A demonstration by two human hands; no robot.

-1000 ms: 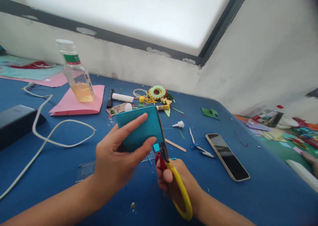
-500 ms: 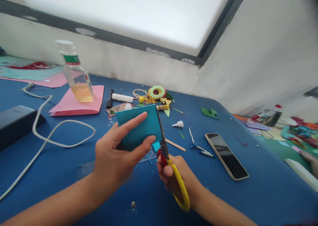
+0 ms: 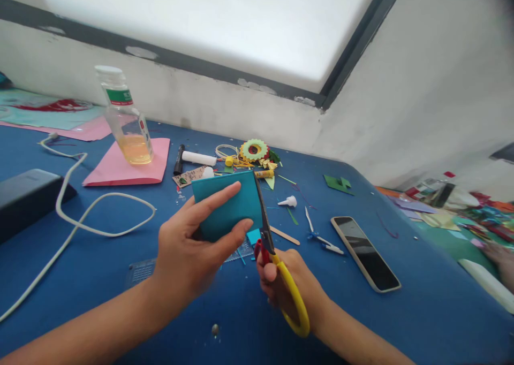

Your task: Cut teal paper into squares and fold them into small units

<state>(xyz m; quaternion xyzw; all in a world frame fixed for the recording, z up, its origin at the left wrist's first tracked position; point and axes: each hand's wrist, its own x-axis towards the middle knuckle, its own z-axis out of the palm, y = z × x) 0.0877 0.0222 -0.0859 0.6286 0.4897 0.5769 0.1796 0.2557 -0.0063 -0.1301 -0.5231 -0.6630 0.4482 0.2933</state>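
My left hand (image 3: 196, 247) pinches a folded piece of blue paper (image 3: 231, 204), thumb and fingers pressed on its near face. In my right hand (image 3: 293, 279) is a pair of scissors (image 3: 295, 306) with yellow and red handles. Their blades point up along the paper's right edge, close against it; whether they are cutting into it I cannot tell. Below the paper a small blue scrap (image 3: 254, 236) lies over a clear plastic ruler (image 3: 236, 253), partly hidden by my hands.
A bottle (image 3: 134, 148) of yellowish liquid stands on pink paper (image 3: 104, 175) at left, near a white cable (image 3: 108, 235) and a dark box (image 3: 30, 202). A phone (image 3: 365, 255), craft knife (image 3: 321, 239) and wooden stick (image 3: 286, 235) lie right. Another person's hand (image 3: 500, 258) shows far right.
My hands, the paper and the scissors have shifted very slightly to the right in view. Both grips look the same.
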